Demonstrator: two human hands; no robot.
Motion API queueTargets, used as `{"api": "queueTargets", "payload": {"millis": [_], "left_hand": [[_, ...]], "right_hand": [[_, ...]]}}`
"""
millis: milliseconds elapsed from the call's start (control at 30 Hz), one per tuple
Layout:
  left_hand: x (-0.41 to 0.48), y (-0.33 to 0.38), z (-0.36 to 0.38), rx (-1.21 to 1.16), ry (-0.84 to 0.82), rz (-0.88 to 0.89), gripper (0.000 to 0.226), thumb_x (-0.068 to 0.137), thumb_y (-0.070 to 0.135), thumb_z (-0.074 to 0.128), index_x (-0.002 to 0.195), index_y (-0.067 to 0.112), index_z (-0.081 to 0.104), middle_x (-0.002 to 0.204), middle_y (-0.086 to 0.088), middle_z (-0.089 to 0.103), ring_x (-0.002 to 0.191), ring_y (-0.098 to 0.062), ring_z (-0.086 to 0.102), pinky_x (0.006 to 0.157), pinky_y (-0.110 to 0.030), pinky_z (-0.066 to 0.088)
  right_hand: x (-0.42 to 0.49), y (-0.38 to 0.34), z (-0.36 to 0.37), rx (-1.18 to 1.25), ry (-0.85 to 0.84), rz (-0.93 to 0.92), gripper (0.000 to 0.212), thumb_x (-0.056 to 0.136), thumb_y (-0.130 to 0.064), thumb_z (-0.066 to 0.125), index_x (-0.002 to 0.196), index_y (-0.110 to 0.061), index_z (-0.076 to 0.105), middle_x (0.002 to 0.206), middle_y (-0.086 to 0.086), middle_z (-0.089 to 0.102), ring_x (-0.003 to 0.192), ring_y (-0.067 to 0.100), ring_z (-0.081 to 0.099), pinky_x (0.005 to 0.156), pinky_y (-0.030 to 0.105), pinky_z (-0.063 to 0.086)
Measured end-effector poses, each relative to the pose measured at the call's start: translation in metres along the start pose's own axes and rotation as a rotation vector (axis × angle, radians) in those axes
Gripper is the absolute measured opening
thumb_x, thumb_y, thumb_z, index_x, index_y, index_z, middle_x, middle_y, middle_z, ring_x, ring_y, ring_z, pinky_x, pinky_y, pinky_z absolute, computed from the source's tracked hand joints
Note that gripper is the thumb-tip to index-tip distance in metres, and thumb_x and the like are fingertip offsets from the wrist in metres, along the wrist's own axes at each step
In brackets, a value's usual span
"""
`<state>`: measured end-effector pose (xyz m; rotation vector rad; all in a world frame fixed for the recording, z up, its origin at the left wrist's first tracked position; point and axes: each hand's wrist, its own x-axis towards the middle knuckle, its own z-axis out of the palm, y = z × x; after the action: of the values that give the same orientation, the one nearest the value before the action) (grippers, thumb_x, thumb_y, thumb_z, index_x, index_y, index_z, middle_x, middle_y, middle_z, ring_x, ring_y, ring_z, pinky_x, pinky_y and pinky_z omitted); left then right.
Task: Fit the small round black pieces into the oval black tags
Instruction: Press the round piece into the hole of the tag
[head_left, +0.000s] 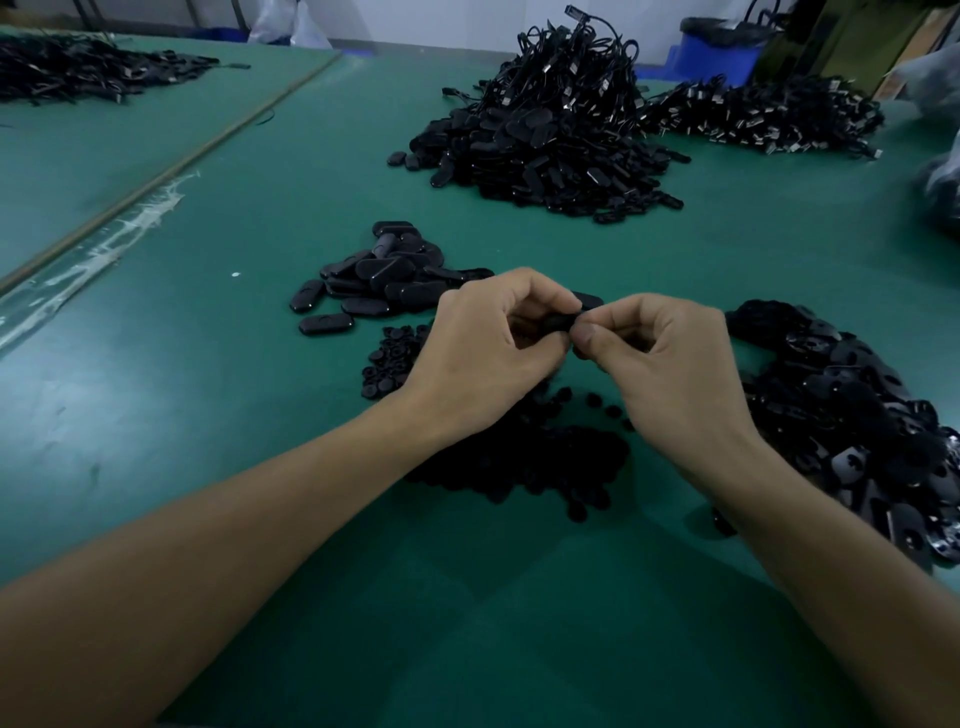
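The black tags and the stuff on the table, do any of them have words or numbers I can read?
No readable text anywhere.
Oval tags by the left hand: a faint curved mark, no letters.
Open tags beside the right hand: cut-out shapes only.
Blue bin: no label visible.

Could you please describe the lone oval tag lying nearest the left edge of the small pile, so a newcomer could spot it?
Start at the green table, then find the small pile of oval tags just beyond the left hand. The lone oval tag lies flat at the pile's near-left corner, apart from the heap, lengthwise across the view.
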<state>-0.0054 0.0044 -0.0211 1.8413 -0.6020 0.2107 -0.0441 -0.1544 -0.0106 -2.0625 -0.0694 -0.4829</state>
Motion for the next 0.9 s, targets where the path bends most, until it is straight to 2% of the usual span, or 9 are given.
{"api": "queueTargets", "payload": {"millis": [133,200,300,433,533,633,733,800,900], "left_hand": [[0.001,0.0,-0.002,-0.068,0.022,0.011,0.025,0.084,0.003,0.077,0.097,0.024,0.07,0.088,0.007,0.075,0.083,-0.007,0.073,0.078,-0.025,0.059],[0.002,0.0,-0.002,-0.103,0.04,0.009,0.024,0.085,0.003,0.077,0.097,0.023,0.07,0.088,0.007,0.075,0.083,-0.007,0.073,0.078,-0.024,0.058],[0.004,-0.001,-0.002,-0.138,0.065,-0.008,0.023,0.086,0.002,0.076,0.094,0.023,0.07,0.087,0.005,0.075,0.081,-0.008,0.073,0.076,-0.022,0.058],[0.005,0.0,-0.003,-0.18,0.054,-0.027,0.018,0.088,0.002,0.075,0.095,0.017,0.07,0.086,0.004,0.074,0.08,-0.008,0.072,0.074,-0.024,0.059],[0.006,0.001,-0.003,-0.23,0.021,-0.061,0.02,0.088,-0.001,0.073,0.094,0.018,0.068,0.084,0.002,0.073,0.076,-0.01,0.07,0.076,-0.032,0.061],[0.005,0.002,-0.005,-0.281,-0.046,-0.083,0.022,0.088,-0.002,0.072,0.097,0.018,0.067,0.08,0.004,0.074,0.071,-0.01,0.067,0.071,-0.027,0.057],[0.005,0.002,-0.008,-0.292,-0.095,-0.103,0.024,0.088,-0.002,0.072,0.1,0.017,0.067,0.077,0.005,0.075,0.068,-0.013,0.065,0.068,-0.025,0.057],[0.006,0.001,-0.009,-0.284,-0.108,-0.118,0.022,0.087,-0.002,0.074,0.098,0.016,0.067,0.074,0.005,0.074,0.065,-0.013,0.066,0.067,-0.024,0.058],[0.006,0.0,-0.009,-0.268,-0.093,-0.143,0.017,0.084,-0.001,0.077,0.093,0.012,0.07,0.074,0.001,0.074,0.066,-0.014,0.07,0.068,-0.025,0.059]], "right_hand": [[-0.005,-0.009,-0.002,-0.083,0.058,-0.148,0.015,0.089,-0.013,0.074,0.085,-0.027,0.072,0.075,-0.023,0.067,0.073,-0.001,0.066,0.066,0.007,0.047],[-0.007,-0.011,-0.003,-0.151,0.075,-0.222,0.009,0.09,-0.014,0.073,0.094,-0.021,0.077,0.079,-0.025,0.065,0.077,0.001,0.066,0.069,0.007,0.046],[-0.008,-0.01,-0.003,-0.23,0.064,-0.297,0.014,0.091,-0.014,0.073,0.103,-0.014,0.078,0.087,-0.014,0.069,0.082,0.005,0.066,0.077,0.014,0.05],[-0.004,-0.006,-0.005,-0.219,0.06,-0.336,0.017,0.089,-0.013,0.074,0.105,-0.013,0.078,0.088,-0.003,0.073,0.079,0.006,0.065,0.076,0.017,0.05],[-0.001,-0.001,-0.008,-0.163,0.055,-0.278,0.018,0.088,-0.017,0.075,0.104,-0.027,0.077,0.088,-0.011,0.069,0.077,0.003,0.062,0.069,0.009,0.043],[0.004,0.003,-0.014,-0.042,-0.019,-0.129,0.027,0.087,-0.02,0.077,0.105,-0.039,0.07,0.089,-0.015,0.07,0.08,0.001,0.065,0.073,0.01,0.047],[0.007,0.005,-0.015,0.144,-0.101,-0.009,0.02,0.085,-0.013,0.079,0.094,-0.029,0.073,0.086,-0.006,0.076,0.08,0.007,0.071,0.078,0.026,0.056],[0.007,0.006,-0.016,0.159,-0.113,0.008,0.016,0.084,-0.012,0.08,0.089,-0.025,0.075,0.082,-0.003,0.077,0.077,0.011,0.071,0.077,0.028,0.057],[0.007,0.006,-0.019,0.149,-0.134,0.026,0.011,0.082,-0.015,0.081,0.085,-0.023,0.074,0.074,-0.004,0.075,0.068,0.007,0.068,0.07,0.024,0.056]]}}
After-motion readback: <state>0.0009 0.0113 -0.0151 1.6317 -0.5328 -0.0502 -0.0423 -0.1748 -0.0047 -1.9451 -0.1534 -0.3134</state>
